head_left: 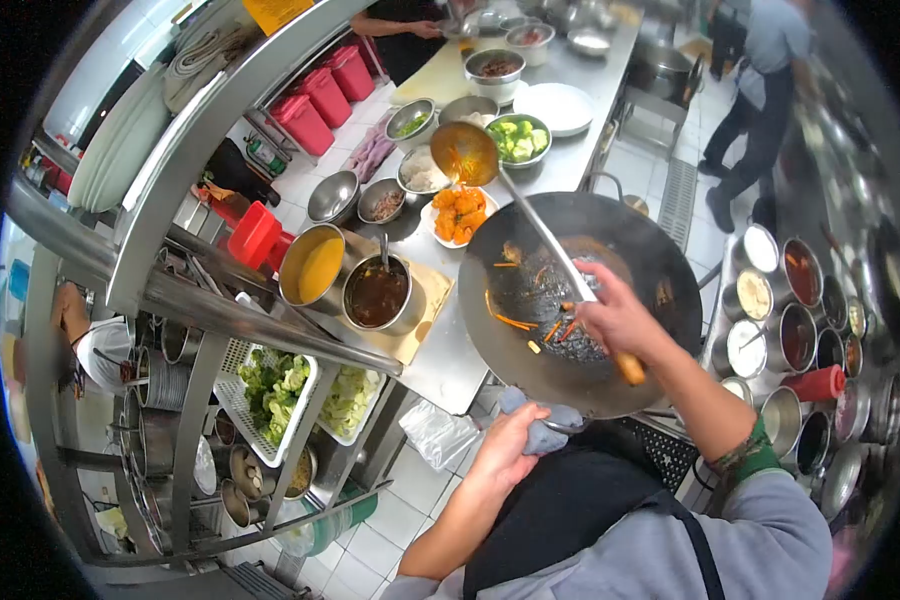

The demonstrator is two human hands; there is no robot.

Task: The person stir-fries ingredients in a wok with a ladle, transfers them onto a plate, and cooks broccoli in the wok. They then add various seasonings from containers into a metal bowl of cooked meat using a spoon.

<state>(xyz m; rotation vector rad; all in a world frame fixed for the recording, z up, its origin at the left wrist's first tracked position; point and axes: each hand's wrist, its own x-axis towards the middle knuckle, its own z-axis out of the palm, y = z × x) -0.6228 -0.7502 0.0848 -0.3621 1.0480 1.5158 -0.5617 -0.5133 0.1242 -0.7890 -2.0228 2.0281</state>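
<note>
My right hand [615, 312] is wrapped round the shaft of a long ladle [545, 232] with a wooden handle end. The bowl of the ladle holds orange sauce with shreds and tilts over a white plate heaped with orange-coated food pieces [458, 212]. My left hand [510, 442] grips a folded grey-blue cloth [547, 432] at the near rim of a big dark wok [490, 365]. Inside the wok lie some sauce residue and scattered orange strips. Whatever handle is under the cloth is mostly hidden.
Beside the plate stand a pot of yellow liquid [320, 268], a pot of dark sauce [378, 298] and a bowl of green vegetables [518, 140]. Seasoning containers [752, 295] line the right. A basket of greens [270, 400] sits lower left. Another person [760, 100] stands far right.
</note>
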